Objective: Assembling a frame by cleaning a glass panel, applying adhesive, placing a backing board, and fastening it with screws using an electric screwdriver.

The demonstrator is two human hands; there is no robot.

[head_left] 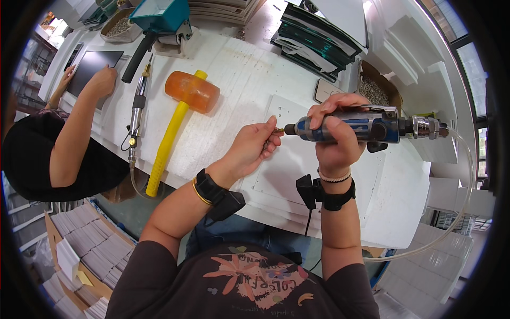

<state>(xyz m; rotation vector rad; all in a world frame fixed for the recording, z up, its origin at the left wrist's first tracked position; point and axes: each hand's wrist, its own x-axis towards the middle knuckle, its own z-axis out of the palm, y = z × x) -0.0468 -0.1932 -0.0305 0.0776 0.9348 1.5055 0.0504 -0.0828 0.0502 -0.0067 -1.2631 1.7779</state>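
Observation:
My right hand (pixel 340 127) is wrapped round a blue and silver air screwdriver (pixel 366 127), held level with its bit pointing left. At the bit's tip, my left hand (pixel 255 143) is closed in a pinch; thumb and fingers meet around the tip, and a small piece there is too hidden to name. Below both hands lies a flat white panel (pixel 287 175) with small holes near its upper edge. A clear air hose (pixel 470 175) runs from the screwdriver's rear, curving down the right side.
A rubber mallet (pixel 175 127) with a yellow handle and a second air screwdriver (pixel 139 103) lie left on the white table (pixel 234 64). A teal hand-lever machine (pixel 162 21), a stack of dark panels (pixel 313 42) and a screw bin (pixel 374 87) stand behind. A co-worker's arm (pixel 74 133) handles a dark panel at left.

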